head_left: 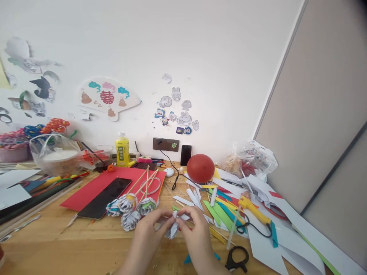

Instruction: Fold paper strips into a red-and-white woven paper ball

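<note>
Both my hands meet low in the middle, above the wooden table. A small folded white paper piece (173, 230) is pinched between them, its points sticking out downward and to the right. My left hand (150, 231) is closed on its left side, thumb and index finger at the top. My right hand (195, 231) pinches the same piece from the right. A bit of green shows just behind the fingertips. Just left of my left hand lie paper flowers (130, 220) on wooden sticks.
A red sheet (94, 183) bears a black tablet (104, 198). Behind stand a yellow bottle (122, 151), a phone (185, 155) and a red balloon (200, 168). Rightward lie paper strips (223, 215), a yellow glue gun (254, 209) and black-handled scissors (237, 259).
</note>
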The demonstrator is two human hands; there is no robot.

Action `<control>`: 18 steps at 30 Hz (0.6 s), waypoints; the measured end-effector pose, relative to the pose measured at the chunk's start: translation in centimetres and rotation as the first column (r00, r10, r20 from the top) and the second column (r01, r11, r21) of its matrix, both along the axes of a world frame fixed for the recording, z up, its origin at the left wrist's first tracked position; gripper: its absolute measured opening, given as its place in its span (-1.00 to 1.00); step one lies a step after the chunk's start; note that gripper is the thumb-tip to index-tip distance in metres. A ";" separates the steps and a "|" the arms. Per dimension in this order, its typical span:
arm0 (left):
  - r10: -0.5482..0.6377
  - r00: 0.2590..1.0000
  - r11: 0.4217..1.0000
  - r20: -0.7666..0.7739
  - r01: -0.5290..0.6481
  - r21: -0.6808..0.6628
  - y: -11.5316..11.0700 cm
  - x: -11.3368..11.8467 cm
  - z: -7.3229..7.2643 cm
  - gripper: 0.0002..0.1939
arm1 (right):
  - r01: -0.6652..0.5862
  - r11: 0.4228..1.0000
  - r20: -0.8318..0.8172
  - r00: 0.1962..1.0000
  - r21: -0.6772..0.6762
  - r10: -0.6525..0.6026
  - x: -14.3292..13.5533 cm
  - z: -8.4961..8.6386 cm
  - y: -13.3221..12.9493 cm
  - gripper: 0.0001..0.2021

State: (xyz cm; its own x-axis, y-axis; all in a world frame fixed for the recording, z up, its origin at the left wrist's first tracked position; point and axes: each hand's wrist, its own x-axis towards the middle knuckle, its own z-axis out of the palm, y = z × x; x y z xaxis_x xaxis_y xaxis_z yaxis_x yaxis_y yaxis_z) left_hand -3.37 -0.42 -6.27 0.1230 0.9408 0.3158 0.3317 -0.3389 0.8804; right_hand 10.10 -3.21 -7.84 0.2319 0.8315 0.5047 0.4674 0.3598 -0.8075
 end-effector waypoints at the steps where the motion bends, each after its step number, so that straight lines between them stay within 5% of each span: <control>1: -0.008 1.000 1.000 -0.005 0.008 0.016 0.1 0.0 0.1 -0.94 | -0.016 1.000 -0.003 1.000 -0.003 0.016 0.1 0.0 0.1 -0.89; 10: -0.232 0.968 0.969 -0.098 0.239 0.057 0.7 -0.5 0.7 -0.87 | -0.214 0.972 -0.028 0.977 -0.102 0.212 1.3 0.1 1.1 -0.91; 18: -0.267 0.955 0.959 -0.128 0.276 0.061 0.4 -0.4 0.2 -0.90 | -0.255 0.948 -0.058 0.967 -0.189 0.249 1.7 -0.1 1.5 -0.90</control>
State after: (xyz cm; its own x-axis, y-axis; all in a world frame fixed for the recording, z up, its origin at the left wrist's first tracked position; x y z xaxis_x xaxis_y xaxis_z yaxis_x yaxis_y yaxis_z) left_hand -3.75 -0.01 -6.02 0.4111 0.8398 0.3546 0.3169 -0.4964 0.8082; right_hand 11.79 -1.75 -7.94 0.0160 0.9458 0.3243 0.3537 0.2980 -0.8866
